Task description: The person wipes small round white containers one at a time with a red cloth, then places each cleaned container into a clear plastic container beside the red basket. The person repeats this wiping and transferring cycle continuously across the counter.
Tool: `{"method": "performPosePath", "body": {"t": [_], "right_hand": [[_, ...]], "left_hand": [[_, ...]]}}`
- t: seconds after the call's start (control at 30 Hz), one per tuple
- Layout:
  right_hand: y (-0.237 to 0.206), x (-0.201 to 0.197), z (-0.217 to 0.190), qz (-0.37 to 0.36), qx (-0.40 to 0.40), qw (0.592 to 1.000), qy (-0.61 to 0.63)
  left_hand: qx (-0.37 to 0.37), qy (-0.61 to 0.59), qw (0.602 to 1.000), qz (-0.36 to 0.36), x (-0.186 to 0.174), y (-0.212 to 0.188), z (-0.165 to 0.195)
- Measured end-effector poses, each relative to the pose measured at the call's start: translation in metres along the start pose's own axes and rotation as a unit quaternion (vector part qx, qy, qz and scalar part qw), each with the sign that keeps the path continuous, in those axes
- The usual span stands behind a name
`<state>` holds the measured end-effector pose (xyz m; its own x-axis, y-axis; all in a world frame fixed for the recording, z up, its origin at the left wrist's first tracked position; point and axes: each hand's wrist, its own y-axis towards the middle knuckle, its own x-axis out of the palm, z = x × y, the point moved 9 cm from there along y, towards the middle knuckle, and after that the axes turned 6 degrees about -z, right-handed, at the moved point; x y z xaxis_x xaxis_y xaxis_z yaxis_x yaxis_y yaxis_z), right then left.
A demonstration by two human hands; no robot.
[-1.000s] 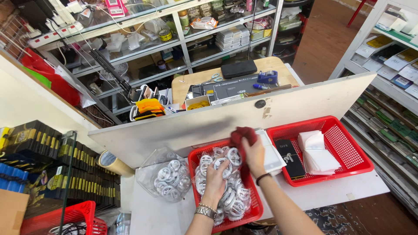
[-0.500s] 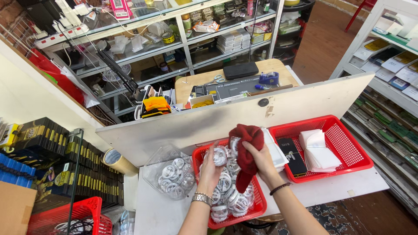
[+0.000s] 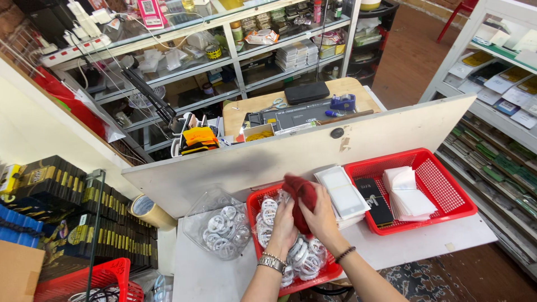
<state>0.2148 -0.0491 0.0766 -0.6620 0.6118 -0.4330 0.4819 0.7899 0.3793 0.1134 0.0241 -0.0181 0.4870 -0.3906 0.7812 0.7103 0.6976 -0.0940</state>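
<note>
Shop counter (image 3: pixel 224 279), front edge: my left hand (image 3: pixel 284 226) & right hand (image 3: pixel 320 218) are both clamped on a dark red cloth (image 3: pixel 299 193), over the red plastic basket (image 3: pixel 321 275) of bagged white coiled cables (image 3: pixel 305 260). Looks like mid-wipe of a pkt, I think; next needs a firm grip on the cloth w/o spilling the basket.

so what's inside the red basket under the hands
The red plastic mesh basket holds many bagged coiled white cables. Both hands, left hand and right hand, and a dark red cloth hide its middle.
</note>
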Motion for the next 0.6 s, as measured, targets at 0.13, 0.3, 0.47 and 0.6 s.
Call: {"method": "performPosePath", "body": {"t": [0.13,0.3,0.47,0.6], "right_hand": [[0.012,-0.014,0.049,0.046,0.186,0.978,0.086],[0.020,0.003,0.068,-0.005,0.212,0.929,0.304],[0.014,-0.039,0.084,0.041,0.273,0.961,-0.032],[0.035,-0.063,0.067,-0.027,0.065,0.937,-0.343]], "left_hand": [[-0.030,0.069,0.996,0.040,0.000,-0.005,-0.002],[-0.064,0.519,0.846,0.106,-0.012,0.004,0.006],[0.085,0.337,0.937,0.026,0.001,0.007,-0.004],[0.010,0.073,0.996,0.054,-0.022,0.008,-0.008]]}}
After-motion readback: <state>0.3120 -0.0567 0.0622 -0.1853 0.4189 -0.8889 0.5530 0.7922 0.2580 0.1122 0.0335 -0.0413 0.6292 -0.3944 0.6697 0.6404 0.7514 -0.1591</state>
